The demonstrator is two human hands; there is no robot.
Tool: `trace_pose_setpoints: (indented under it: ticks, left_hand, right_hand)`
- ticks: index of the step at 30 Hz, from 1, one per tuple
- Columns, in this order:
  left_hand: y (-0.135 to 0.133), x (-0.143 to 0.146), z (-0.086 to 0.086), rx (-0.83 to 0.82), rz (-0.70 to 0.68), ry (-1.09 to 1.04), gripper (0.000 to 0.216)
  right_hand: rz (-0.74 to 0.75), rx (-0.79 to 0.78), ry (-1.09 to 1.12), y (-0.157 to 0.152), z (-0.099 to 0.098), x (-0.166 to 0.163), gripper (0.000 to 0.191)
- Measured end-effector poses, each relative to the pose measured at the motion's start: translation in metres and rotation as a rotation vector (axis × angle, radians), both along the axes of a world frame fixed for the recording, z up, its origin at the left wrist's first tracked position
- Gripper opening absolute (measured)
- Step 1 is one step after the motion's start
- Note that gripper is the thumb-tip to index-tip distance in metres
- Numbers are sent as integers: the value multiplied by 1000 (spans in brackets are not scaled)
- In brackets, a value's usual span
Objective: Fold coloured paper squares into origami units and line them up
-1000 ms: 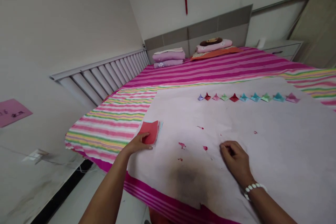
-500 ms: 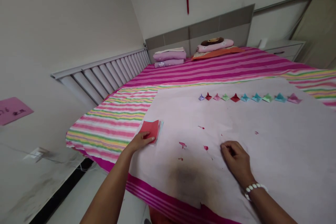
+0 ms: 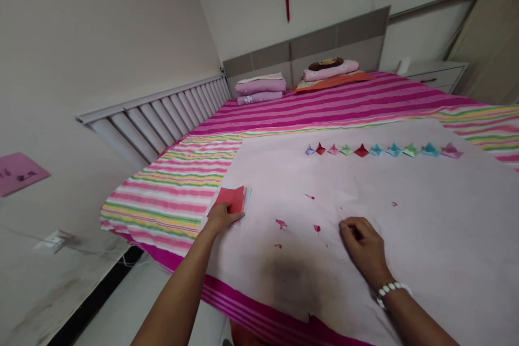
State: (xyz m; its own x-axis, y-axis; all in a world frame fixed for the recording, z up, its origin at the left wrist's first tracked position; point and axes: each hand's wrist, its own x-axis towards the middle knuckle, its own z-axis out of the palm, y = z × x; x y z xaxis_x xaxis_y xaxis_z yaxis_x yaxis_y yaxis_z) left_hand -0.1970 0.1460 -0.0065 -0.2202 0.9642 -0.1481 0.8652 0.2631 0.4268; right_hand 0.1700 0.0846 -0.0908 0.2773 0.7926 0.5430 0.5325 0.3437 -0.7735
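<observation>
Left hand (image 3: 221,219) is lying spread, fingertips pinning the near edge of the red-topped paper stack (image 3: 234,199), left of centre. Right hand (image 3: 364,242) is resting curled on the pale sheet (image 3: 425,216), seemingly bracing.

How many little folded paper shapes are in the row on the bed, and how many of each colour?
Purple shapes: 1
Red shapes: 2
Pink shapes: 2
Green shapes: 2
Blue shapes: 3
Total: 10
</observation>
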Motion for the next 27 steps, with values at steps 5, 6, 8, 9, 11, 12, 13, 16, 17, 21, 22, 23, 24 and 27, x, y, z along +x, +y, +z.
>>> trace_pose_setpoints:
  ticks: [5, 6, 8, 9, 11, 12, 13, 16, 17, 21, 22, 23, 24, 27]
  left_hand:
    - [0, -1, -2, -3, 7, -10, 64]
    - [1, -2, -2, -3, 9, -16, 63]
    - [1, -5, -4, 0, 7, -29, 63]
    - [2, -7, -6, 2, 4, -35, 63]
    - [2, -9, -8, 4, -1, -44, 62]
    - [3, -11, -9, 4, -3, -48, 60]
    - [3, -11, -10, 3, -4, -51, 59]
    - [4, -13, -12, 8, -11, -60, 55]
    - [4, -13, -13, 11, -13, -64, 54]
    - [4, -16, -15, 26, -18, -86, 52]
    - [4, -16, -15, 31, -21, -94, 52]
    - [3, -16, -14, 37, -26, -103, 52]
    - [2, -17, -14, 44, -30, -113, 52]
    - [-1, -16, -12, 64, -33, -150, 50]
  right_hand:
    - [0, 3, -2, 0, 0, 0, 14]
    - [-2, 3, -3, 0, 0, 0, 14]
    - [-3, 3, -2, 0, -1, 0, 14]
    - [-3, 3, -1, 0, -1, 0, 14]
    - [0, 3, 2, 0, -1, 0, 14]
    - [1, 4, 2, 0, -1, 0, 14]
    - [1, 4, 2, 0, -1, 0, 14]
    - [5, 0, 2, -1, 0, 0, 13]
    - [7, -2, 2, -1, 0, 0, 14]
    - [6, -3, 5, -1, 1, 0, 14]
    - [4, -3, 5, -1, 1, 0, 14]
    - [3, -3, 5, -1, 1, 0, 14]
    - [2, -3, 3, -1, 1, 0, 14]
    - [1, -3, 2, 0, 0, 0, 14]
